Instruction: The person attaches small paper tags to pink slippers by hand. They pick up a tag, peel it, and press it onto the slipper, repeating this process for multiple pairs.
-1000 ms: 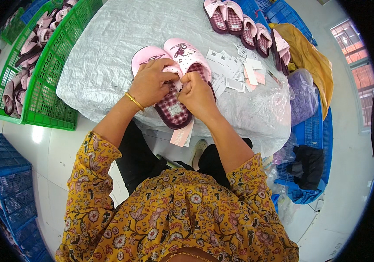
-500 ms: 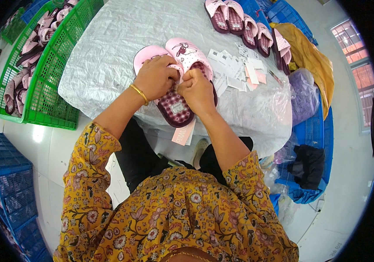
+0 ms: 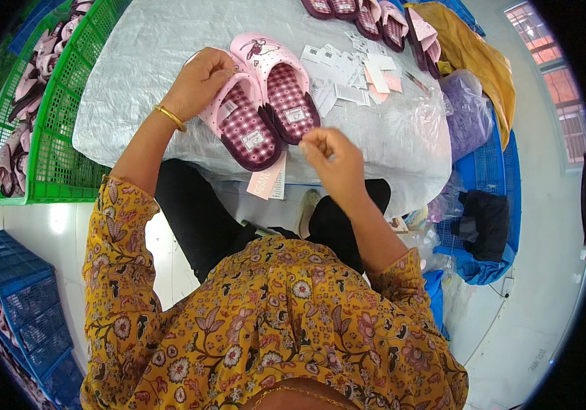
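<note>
A pair of pink slippers lies on the covered table, heels toward me, with dark red checked insoles. On the upper of the left slipper (image 3: 246,130) rests my left hand (image 3: 200,82), its fingers curled over the pink fabric and gripping it. Beside it, touching, is the right slipper (image 3: 284,92) with a cartoon figure on its upper. A small white label (image 3: 227,109) shows inside the left slipper. A pink and white hang tag (image 3: 265,181) hangs below the heels. Just off the right slipper's heel, my right hand (image 3: 334,160) is pinched; anything between its fingertips is hidden.
White and pink cards (image 3: 354,75) lie scattered right of the slippers on the table's silvery plastic cover (image 3: 142,75). More slippers (image 3: 378,20) line the far edge. A green crate (image 3: 67,137) of slippers stands left, blue crates (image 3: 23,294) lower left, a purple bag (image 3: 464,113) right.
My right hand has drawn away from the slippers toward the lower right. My left hand has shifted to the left slipper's outer side. The slipper openings are now uncovered, showing the small white label.
</note>
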Action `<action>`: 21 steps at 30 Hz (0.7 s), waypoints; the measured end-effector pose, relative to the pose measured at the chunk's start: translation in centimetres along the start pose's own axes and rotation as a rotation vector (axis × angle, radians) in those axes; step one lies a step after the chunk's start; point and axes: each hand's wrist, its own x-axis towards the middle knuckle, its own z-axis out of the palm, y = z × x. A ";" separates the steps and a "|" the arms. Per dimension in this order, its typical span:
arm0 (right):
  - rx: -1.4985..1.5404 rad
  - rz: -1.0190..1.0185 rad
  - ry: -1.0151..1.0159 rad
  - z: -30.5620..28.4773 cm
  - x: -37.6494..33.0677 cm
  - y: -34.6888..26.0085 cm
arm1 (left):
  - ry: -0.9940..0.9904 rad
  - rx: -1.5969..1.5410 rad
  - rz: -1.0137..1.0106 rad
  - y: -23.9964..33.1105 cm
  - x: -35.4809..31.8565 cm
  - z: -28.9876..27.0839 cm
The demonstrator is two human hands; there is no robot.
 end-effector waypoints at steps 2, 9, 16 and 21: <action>-0.066 -0.043 0.028 1.3 -2.2 2.4 | 0.012 -0.050 -0.085 -0.1 0.0 0.0; -0.041 0.026 0.160 6.4 -3.1 2.9 | 0.043 -0.092 -0.137 -0.4 0.1 0.7; 0.296 0.135 0.134 6.6 -3.2 4.4 | 0.059 -0.018 -0.110 0.1 0.0 0.9; 0.304 0.210 0.005 1.8 -2.7 2.7 | 0.038 -0.097 -0.135 -0.4 -0.1 0.9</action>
